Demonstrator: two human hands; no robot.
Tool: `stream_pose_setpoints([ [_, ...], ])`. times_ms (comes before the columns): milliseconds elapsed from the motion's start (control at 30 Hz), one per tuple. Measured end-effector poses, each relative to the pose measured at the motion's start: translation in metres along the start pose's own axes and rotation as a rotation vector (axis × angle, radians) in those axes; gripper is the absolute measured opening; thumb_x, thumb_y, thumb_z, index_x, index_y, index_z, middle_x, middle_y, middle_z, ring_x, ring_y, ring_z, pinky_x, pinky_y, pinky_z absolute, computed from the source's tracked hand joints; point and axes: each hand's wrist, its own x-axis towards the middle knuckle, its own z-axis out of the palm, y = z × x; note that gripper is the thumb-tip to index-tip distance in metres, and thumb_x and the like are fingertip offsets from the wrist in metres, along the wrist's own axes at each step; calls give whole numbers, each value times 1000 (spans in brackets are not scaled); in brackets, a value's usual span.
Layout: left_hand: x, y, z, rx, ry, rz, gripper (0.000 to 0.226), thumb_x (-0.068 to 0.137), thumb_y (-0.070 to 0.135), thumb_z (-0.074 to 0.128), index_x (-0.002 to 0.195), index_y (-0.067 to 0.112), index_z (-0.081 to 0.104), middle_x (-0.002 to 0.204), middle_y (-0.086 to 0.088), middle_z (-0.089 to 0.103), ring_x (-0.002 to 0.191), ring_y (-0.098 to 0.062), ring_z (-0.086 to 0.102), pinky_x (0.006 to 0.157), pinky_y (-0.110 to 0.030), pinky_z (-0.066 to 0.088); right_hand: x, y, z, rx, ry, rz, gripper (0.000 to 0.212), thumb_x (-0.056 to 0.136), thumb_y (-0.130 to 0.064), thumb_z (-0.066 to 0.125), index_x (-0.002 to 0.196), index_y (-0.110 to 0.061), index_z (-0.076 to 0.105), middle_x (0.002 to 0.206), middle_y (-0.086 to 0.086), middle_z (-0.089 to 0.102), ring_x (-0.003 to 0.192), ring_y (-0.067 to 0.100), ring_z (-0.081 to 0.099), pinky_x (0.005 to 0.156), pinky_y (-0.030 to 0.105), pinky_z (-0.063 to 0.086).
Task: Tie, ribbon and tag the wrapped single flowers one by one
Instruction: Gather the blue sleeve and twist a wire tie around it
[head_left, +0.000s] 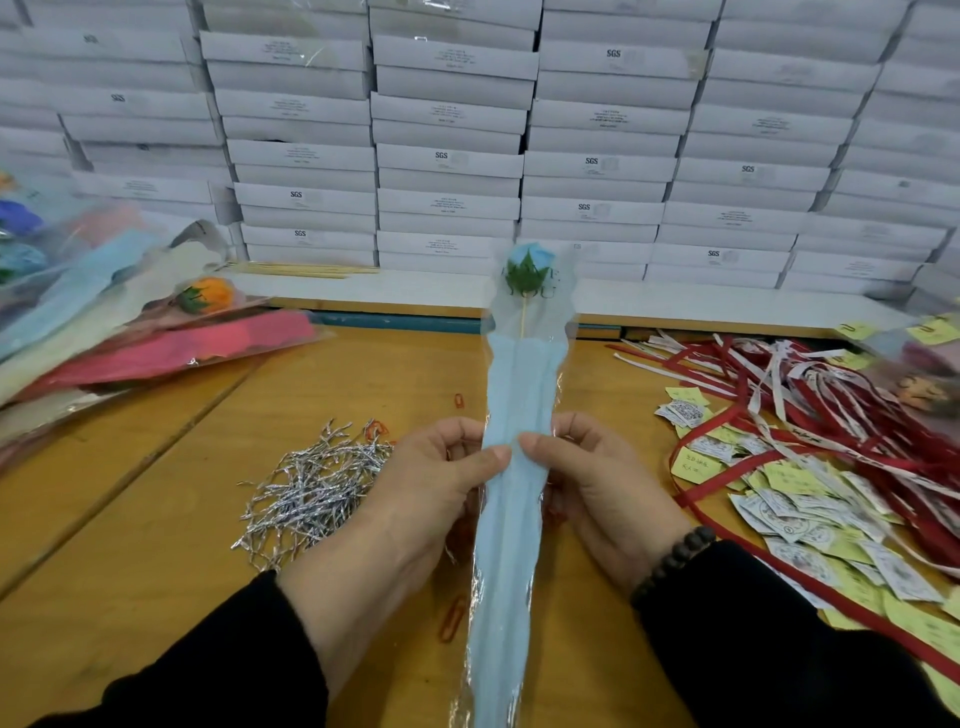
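So this one's barely started as far as I can tell. The blue wrapped flower (519, 415) is held up over the middle of the wooden table (156, 519), bloom pointing away toward the stacked white boxes (452, 156), and there's no twist tie, no ribbon and no tag on it yet. All three steps are left for this stem, I'd say.

Supplies are all sitting there: a heap of silver twist ties (317, 483) just left of the hands, a tangle of red and white ribbons (831, 415) on the right with yellow and white tags (810, 525) scattered among and in front of them. The pile of wrapped flowers (156, 322) on the far left (orange, pink, blue ones) looks like the ones waiting, though I honestly can't tell if any of those are tied. A few more sit at the right edge, too blurry to judge.

Hands: left hand (415, 488) and right hand (608, 483) come in from either side of the sleeve about halfway down, thumbs on top almost meeting, fingers curled round behind. Both are pinching the wrap narrow, gathering the cellophane and blue paper in at the stem. Right wrist has a dark bead bracelet (670, 561). My guess is the next thing is reaching for a tie
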Motion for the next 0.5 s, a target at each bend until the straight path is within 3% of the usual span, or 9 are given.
stream_pose_setpoints([
  [100,0,0,0,4,16,29,6,82,-3,61,86,2,64,85,-20,63,75,-29,58,81,-47,49,0,-1,-1,151,-41,15,20,68,-8,68,78,-8,51,86,15,71,70,24,68,60,33,58],
  [200,-1,-1,0,12,22,40,8,82,-5,61,82,3,63,82,-21,61,74,-30,57,76,-43,48,0,1,0,103,-32,40,16,73,-5,67,76,-9,52,86,18,69,59,22,62,42,20,48],
  [333,-2,-1,-1,32,42,37,6,82,-4,61,86,1,63,86,-22,60,77,-31,56,80,-49,47,1,2,-2,-104,41,32,18,80,-7,67,75,-14,52,86,15,68,48,11,50,43,18,41],
  [433,-1,-1,-2,46,36,49,7,82,-3,62,86,2,64,83,-18,62,74,-28,58,75,-41,49,1,3,-3,-84,26,40,14,81,-8,66,78,-12,53,82,14,68,50,13,47,41,18,38],
  [500,-1,-1,-1,44,32,51,7,81,-4,62,88,-1,64,85,-21,60,77,-29,56,78,-44,47,0,3,-3,-68,3,54,12,80,-11,67,88,-7,59,77,11,68,51,13,49,40,17,38],
])
